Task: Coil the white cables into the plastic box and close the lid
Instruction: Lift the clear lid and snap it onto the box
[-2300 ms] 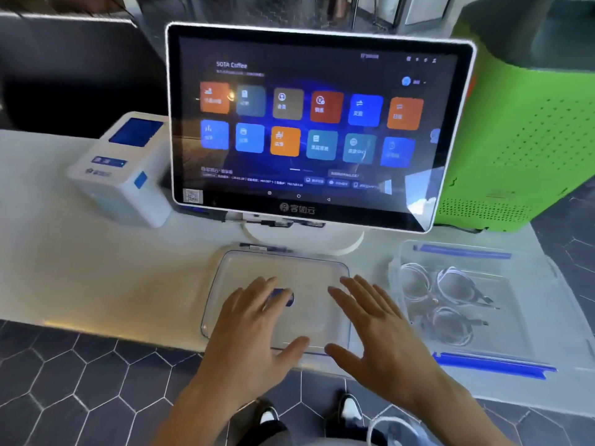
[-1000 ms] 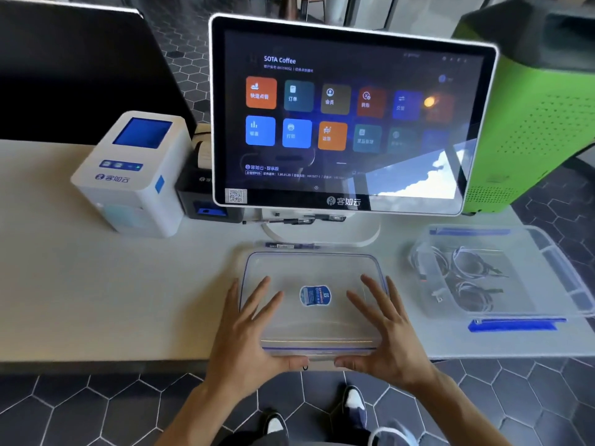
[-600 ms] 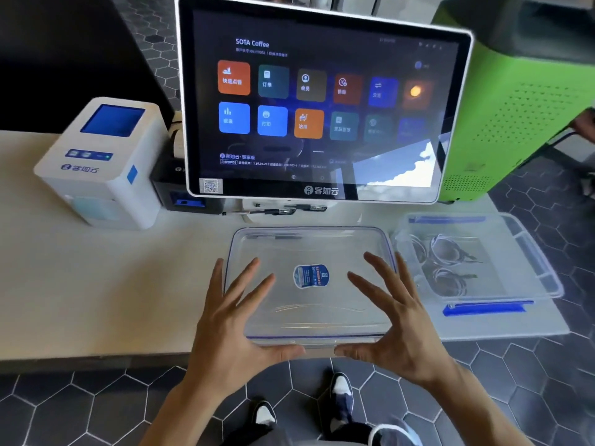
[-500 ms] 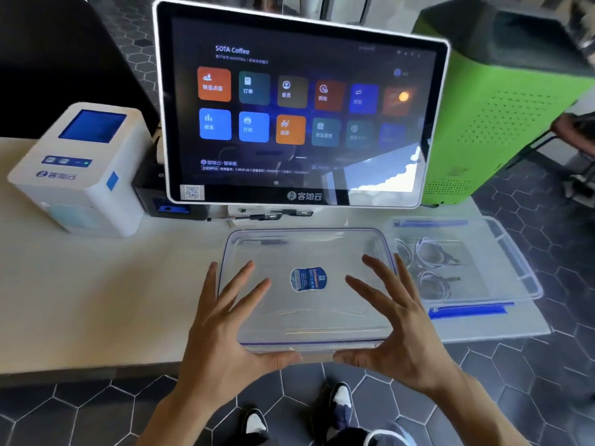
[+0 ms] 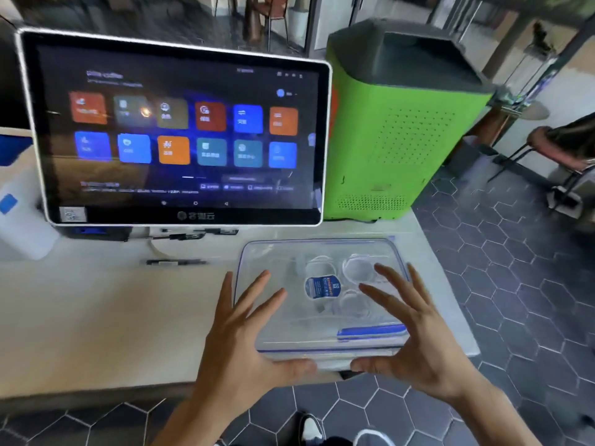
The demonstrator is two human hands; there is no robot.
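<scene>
The clear plastic lid point(image 5: 280, 329), marked with a blue oval sticker point(image 5: 323, 286), hovers over the clear plastic box point(image 5: 370, 332) near the table's right end. Coiled white cables point(image 5: 360, 268) lie inside the box and show blurred through the lid. My left hand point(image 5: 244, 342) holds the lid's near left edge, thumb under it and fingers spread on top. My right hand point(image 5: 415, 336) grips the near right edge the same way. I cannot tell whether the lid rests on the box or floats just above it.
A large touchscreen terminal point(image 5: 180, 130) stands behind and to the left. A green machine point(image 5: 402, 140) rises behind the box. A black pen point(image 5: 175, 262) lies by the screen's foot, and a white printer point(image 5: 19, 220) sits at the far left. The table's right edge runs close to the box.
Both hands have carried the lid to the right, from the table in front of the screen to over the box of cables. The view has swung right.
</scene>
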